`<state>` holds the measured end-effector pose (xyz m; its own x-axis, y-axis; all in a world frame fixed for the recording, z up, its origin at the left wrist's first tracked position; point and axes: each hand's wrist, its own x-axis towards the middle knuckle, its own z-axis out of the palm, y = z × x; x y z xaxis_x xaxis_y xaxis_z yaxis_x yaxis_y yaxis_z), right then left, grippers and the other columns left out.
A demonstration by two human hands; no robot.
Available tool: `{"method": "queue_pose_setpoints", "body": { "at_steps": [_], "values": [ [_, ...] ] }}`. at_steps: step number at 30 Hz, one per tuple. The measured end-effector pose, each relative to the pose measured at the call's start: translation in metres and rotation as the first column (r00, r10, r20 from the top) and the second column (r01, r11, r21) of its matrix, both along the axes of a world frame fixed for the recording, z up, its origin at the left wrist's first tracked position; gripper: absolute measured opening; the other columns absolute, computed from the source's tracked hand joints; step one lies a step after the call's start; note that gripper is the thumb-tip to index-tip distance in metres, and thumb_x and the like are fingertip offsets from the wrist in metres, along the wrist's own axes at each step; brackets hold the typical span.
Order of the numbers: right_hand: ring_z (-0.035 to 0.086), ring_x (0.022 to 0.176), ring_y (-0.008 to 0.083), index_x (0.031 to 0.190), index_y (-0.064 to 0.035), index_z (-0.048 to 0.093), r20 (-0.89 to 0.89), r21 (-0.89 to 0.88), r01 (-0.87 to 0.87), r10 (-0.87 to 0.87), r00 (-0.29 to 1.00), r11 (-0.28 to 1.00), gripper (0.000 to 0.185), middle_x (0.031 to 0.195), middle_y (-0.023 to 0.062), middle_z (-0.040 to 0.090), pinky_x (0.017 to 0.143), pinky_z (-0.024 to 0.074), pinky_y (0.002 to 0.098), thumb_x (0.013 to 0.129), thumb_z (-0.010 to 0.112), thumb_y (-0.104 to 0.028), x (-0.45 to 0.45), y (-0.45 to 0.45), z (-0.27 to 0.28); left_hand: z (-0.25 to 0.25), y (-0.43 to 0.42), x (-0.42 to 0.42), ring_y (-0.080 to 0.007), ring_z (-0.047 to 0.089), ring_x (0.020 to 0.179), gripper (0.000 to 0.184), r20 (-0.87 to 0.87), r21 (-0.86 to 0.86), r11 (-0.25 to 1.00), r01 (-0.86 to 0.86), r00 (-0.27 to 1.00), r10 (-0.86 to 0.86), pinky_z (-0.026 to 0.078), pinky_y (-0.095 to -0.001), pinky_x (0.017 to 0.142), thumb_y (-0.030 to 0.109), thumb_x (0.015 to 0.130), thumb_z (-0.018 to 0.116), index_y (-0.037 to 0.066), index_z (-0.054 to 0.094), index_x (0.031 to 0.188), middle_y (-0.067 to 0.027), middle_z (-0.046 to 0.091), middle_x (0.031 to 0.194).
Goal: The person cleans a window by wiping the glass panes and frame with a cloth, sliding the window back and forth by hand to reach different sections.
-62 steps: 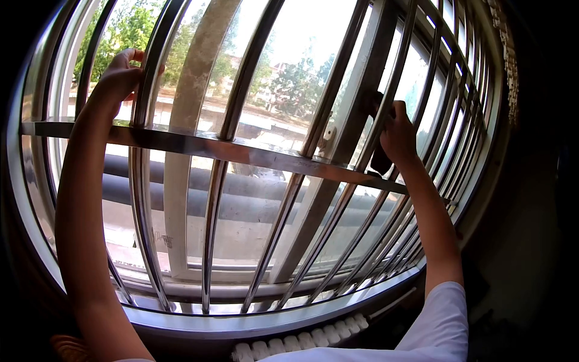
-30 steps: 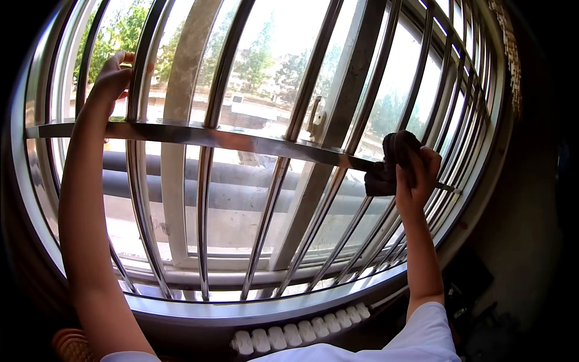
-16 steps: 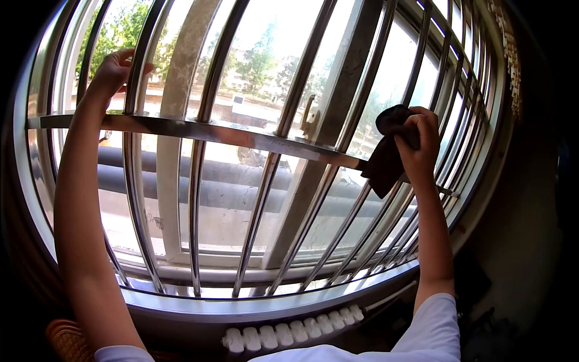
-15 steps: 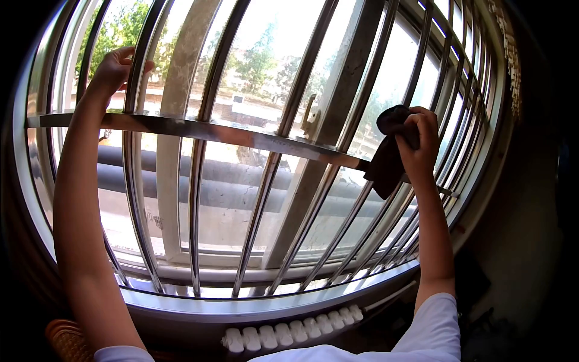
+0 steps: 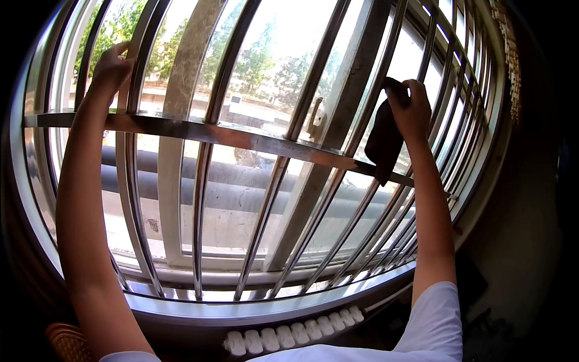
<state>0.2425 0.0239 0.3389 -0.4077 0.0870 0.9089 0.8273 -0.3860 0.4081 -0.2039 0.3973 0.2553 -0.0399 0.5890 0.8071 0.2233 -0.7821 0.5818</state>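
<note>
My left hand (image 5: 112, 73) is raised at the upper left, its fingers curled against an upright metal bar (image 5: 140, 66) of the window grille. Part of those fingers is hidden at the bar. On the right, my right hand (image 5: 414, 113) grips a dark cloth (image 5: 384, 139), bunched at the fingers around an upright bar. The cloth's lower end hangs over the flat metal crossbar (image 5: 265, 143), which runs across the grille below both hands.
Behind the grille are a framed window with a handle (image 5: 314, 116), and trees and thick grey pipes (image 5: 229, 176) outside. A white radiator (image 5: 283, 336) stands below the sill (image 5: 241, 309). A woven brown object (image 5: 67, 341) is at the lower left.
My right hand has moved up along the bars with the cloth, which now hangs longer below it. My left hand has shifted slightly, and its fingertips no longer show past the bar.
</note>
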Motion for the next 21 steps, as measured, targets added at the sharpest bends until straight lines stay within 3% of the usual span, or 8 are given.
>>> {"method": "queue_pose_setpoints", "body": {
  "at_steps": [4, 6, 8, 10, 12, 15, 19, 21],
  "values": [
    [0.066, 0.088, 0.0311, 0.102, -0.0123, 0.059, -0.258, 0.004, -0.061, 0.060, 0.964, 0.998, 0.027, 0.094, 0.0096, 0.066, 0.074, 0.0525, 0.0400, 0.081, 0.072, -0.025, -0.009, 0.022, 0.020, 0.001, 0.000, -0.001, -0.0133, 0.064, 0.076, 0.059, -0.048, 0.002, 0.995, -0.104, 0.993, 0.104, 0.049, -0.0293, 0.072, 0.036, 0.080, 0.069, 0.007, 0.058, 0.131, -0.0094, 0.069, 0.084],
    [0.066, 0.090, 0.0303, 0.105, -0.0136, 0.060, -0.165, 0.049, -0.082, 0.089, 0.982, 0.995, 0.026, 0.096, 0.0097, 0.067, 0.076, 0.0522, 0.0383, 0.083, 0.070, -0.023, 0.000, 0.039, 0.031, -0.003, 0.018, 0.001, -0.0034, 0.054, 0.055, 0.054, 0.026, 0.124, 0.985, -0.116, 0.993, 0.113, 0.039, -0.0229, 0.048, 0.032, 0.085, 0.070, 0.011, 0.056, 0.133, -0.0002, 0.061, 0.064],
    [0.066, 0.092, 0.0296, 0.109, -0.0148, 0.060, -0.069, 0.090, -0.105, 0.111, 0.991, 0.990, 0.025, 0.099, 0.0097, 0.068, 0.077, 0.0519, 0.0365, 0.085, 0.069, -0.020, 0.014, 0.056, 0.028, -0.003, 0.012, -0.003, -0.0035, 0.055, 0.055, 0.054, -0.002, 0.093, 0.993, -0.075, 0.997, 0.076, 0.038, -0.0228, 0.048, 0.032, 0.085, 0.071, 0.011, 0.056, 0.133, -0.0001, 0.061, 0.064],
    [0.067, 0.085, 0.0260, 0.107, -0.0155, 0.062, -0.061, 0.025, -0.396, 0.397, 0.916, 0.918, 0.023, 0.099, 0.0038, 0.068, 0.074, 0.0517, 0.0355, 0.085, 0.068, -0.016, 0.021, 0.076, 0.017, -0.004, 0.004, -0.004, -0.0035, 0.055, 0.055, 0.055, -0.030, 0.059, 0.998, -0.034, 0.999, 0.036, 0.038, -0.0226, 0.048, 0.032, 0.084, 0.072, 0.011, 0.057, 0.132, 0.0000, 0.061, 0.065],
    [0.067, 0.087, 0.0252, 0.105, -0.0160, 0.065, -0.169, 0.058, -0.393, 0.397, 0.902, 0.918, 0.018, 0.095, 0.0014, 0.067, 0.077, 0.0515, 0.0353, 0.087, 0.066, -0.018, -0.006, 0.067, -0.002, -0.003, -0.004, -0.002, -0.0044, 0.057, 0.058, 0.057, -0.003, 0.039, 0.998, -0.040, 0.999, 0.040, 0.040, -0.0231, 0.050, 0.032, 0.082, 0.074, 0.010, 0.057, 0.131, -0.0013, 0.063, 0.066],
    [0.066, 0.089, 0.0290, 0.128, -0.0256, 0.058, -0.097, -0.117, -0.021, 0.009, 0.995, 0.993, 0.038, 0.107, 0.0064, 0.054, 0.080, 0.0526, 0.0374, 0.090, 0.063, -0.023, 0.000, 0.058, -0.006, -0.004, -0.016, 0.002, -0.0105, 0.061, 0.063, 0.061, 0.005, 0.077, 0.991, -0.107, 0.994, 0.107, 0.046, -0.0271, 0.061, 0.035, 0.079, 0.069, 0.004, 0.057, 0.130, -0.0085, 0.069, 0.077],
    [0.063, 0.092, 0.0323, 0.132, -0.0349, 0.056, -0.198, -0.304, 0.095, -0.160, 0.967, 0.948, 0.041, 0.108, 0.0122, 0.050, 0.083, 0.0511, 0.0410, 0.092, 0.059, -0.026, -0.016, 0.044, -0.008, 0.000, -0.023, 0.001, -0.0108, 0.062, 0.064, 0.059, -0.045, 0.046, 0.992, -0.116, 0.992, 0.119, 0.046, -0.0273, 0.062, 0.034, 0.079, 0.069, 0.002, 0.058, 0.128, -0.0089, 0.069, 0.078],
    [0.063, 0.093, 0.0313, 0.131, -0.0338, 0.057, -0.211, -0.365, 0.016, -0.100, 0.972, 0.931, 0.041, 0.105, 0.0119, 0.051, 0.083, 0.0507, 0.0403, 0.092, 0.059, -0.025, -0.009, 0.039, -0.004, -0.001, -0.018, 0.002, -0.0068, 0.060, 0.061, 0.060, 0.005, 0.036, 0.997, -0.075, 0.997, 0.075, 0.042, -0.0242, 0.055, 0.033, 0.078, 0.078, 0.006, 0.057, 0.128, -0.0047, 0.067, 0.071]
  ]
}}
